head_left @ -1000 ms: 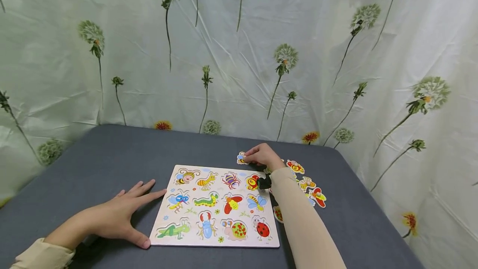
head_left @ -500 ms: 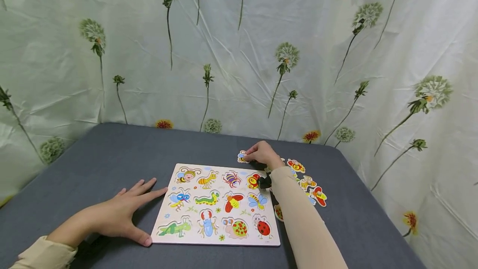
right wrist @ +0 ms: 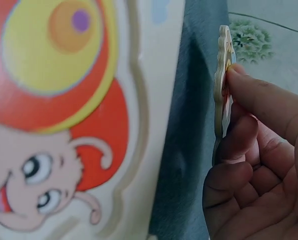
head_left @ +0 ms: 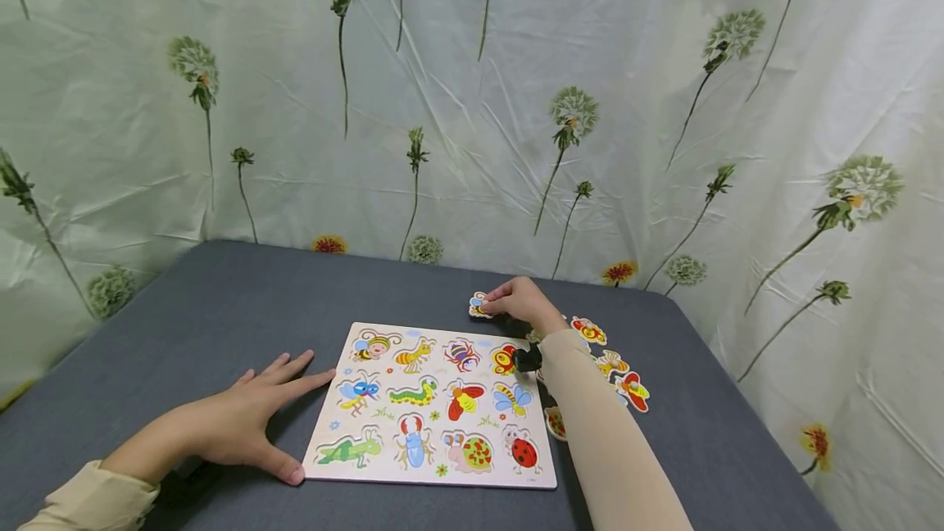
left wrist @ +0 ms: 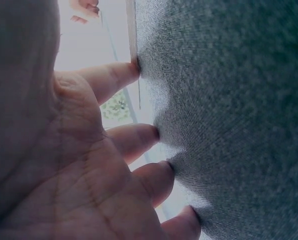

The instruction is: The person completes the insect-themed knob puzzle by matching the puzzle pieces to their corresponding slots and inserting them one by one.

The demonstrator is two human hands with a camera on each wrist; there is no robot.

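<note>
The left hand point(head_left: 243, 424), fingers spread, touches the board point(head_left: 391, 469), whose recesses point(head_left: 413, 392) all appear unfilled, while loose pieces point(head_left: 633, 392) lie beside its right edge and, beyond its far edge, the right hand point(head_left: 524, 304) pinches one piece point(head_left: 478, 306).

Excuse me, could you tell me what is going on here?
A person is handling a bug-picture puzzle on a dark table. Their right hand pinches a bee-like piece between thumb and fingers, just beyond the far edge of the board. Their left hand lies spread out, its thumb and forefinger at the board's left edge. More loose pieces lie to the right of the board, some partly hidden by the right sleeve.
</note>
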